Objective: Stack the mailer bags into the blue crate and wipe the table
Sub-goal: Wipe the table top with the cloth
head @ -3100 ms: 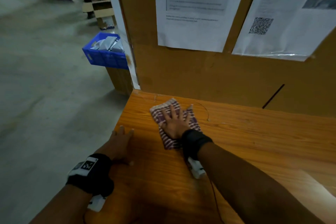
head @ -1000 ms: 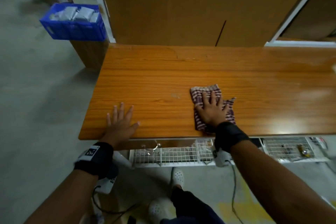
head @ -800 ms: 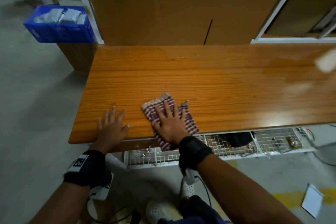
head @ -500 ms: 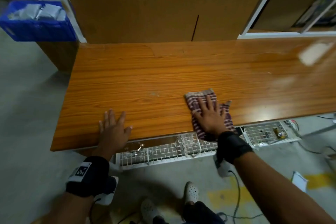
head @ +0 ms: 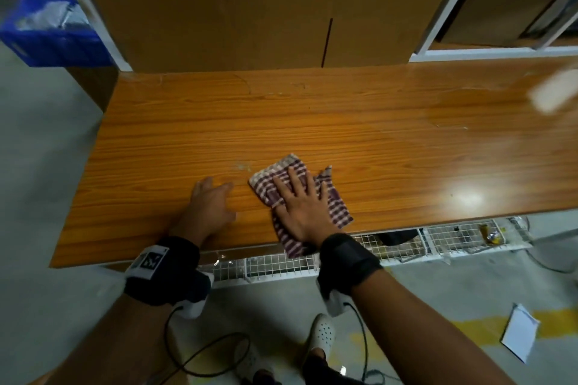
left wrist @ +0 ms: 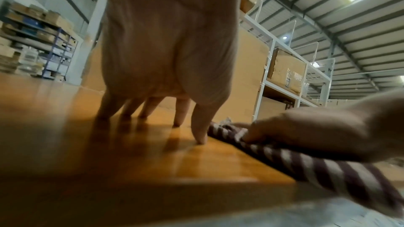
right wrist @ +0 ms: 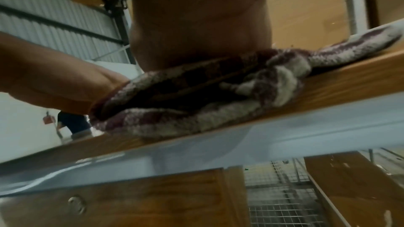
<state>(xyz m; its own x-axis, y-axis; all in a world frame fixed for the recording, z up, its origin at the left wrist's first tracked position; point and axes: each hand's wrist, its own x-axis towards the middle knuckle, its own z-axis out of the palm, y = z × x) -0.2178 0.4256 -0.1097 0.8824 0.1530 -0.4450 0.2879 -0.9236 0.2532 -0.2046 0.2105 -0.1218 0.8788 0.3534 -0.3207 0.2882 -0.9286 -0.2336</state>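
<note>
One long wooden table (head: 312,122) runs before a cardboard wall; one striped cloth (head: 339,211) lies at its near edge, a corner hanging over; the right hand (head: 301,212) presses it flat, fingers spread straight; the left hand (head: 211,208) rests just beside, fingertips on bare wood, holding nothing; one blue crate (head: 47,37), cut off far left, holds what look like pale mailer bags (head: 47,17), too blurred to count.

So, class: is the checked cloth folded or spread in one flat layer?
Folded: the checked cloth shows bunched, overlapping layers under the right hand.
</note>
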